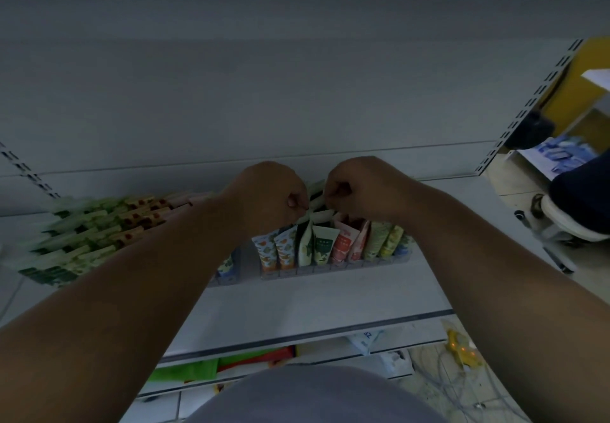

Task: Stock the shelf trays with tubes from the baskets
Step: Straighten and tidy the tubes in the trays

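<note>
A clear shelf tray (333, 269) on the white shelf (313, 300) holds a row of upright tubes (321, 246) in orange, green, red and yellow prints. Both my hands hover over the tray's back rows. My left hand (269, 196) has its fingers curled and pinches the crimped end of a pale green tube (313, 206). My right hand (358, 188) grips the top of the same cluster of tubes, fingers curled down into them. Which tube each finger touches is hidden.
A second tray (227, 269) with a blue-and-white tube sits partly behind my left forearm. Stacked green and red boxes (92, 234) fill the shelf's left side. Below the shelf lie green and red baskets (224, 361); cables and a yellow object (462, 350) lie on the floor at right.
</note>
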The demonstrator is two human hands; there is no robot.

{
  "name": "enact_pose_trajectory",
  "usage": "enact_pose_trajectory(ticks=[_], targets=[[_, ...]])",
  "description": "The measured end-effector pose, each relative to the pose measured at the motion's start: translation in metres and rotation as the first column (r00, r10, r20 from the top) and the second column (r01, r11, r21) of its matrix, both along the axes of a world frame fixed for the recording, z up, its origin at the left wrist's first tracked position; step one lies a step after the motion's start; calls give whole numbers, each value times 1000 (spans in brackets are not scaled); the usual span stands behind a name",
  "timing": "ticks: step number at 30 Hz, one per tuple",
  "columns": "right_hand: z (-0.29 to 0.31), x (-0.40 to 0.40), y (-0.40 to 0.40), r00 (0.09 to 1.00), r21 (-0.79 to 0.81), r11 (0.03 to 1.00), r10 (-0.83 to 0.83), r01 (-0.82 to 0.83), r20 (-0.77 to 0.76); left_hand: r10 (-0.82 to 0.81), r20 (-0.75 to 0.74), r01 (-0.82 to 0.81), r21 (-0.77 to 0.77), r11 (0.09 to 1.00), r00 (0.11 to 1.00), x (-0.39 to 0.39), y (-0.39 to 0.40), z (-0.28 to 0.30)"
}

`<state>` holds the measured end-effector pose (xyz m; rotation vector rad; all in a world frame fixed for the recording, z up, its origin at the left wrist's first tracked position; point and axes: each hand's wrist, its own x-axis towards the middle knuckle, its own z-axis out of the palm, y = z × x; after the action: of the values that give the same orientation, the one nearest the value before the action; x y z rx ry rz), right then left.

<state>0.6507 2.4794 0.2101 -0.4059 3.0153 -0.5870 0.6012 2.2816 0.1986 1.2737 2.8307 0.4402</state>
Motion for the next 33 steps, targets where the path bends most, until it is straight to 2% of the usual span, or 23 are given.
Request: enact_pose_trajectory(ticks=[2,7,13,24,27,33], targets=[[6,3,10,1000,-19,1000,-10,10,8,-7,-8,8,34,999,1000,0,2,1],[1,5,22,999,60,998,20,-23,48,-17,6,17,58,998,1000,2,16,1],[-7,2,17,998,115,992,56,-55,-10,-33,15,33,27,999,999,1,27,0],[-11,1,29,998,21,998,56,-56,-27,-11,-14,12,96,995,1000,8,32,2],[-5,6,40,998,-19,998,55,-55,1,3,8,-3,85,996,1000,10,41,3],[-8,3,47,996,59,995,75,-78,53,-22,74,21,5,1000,997,9,51,3]])
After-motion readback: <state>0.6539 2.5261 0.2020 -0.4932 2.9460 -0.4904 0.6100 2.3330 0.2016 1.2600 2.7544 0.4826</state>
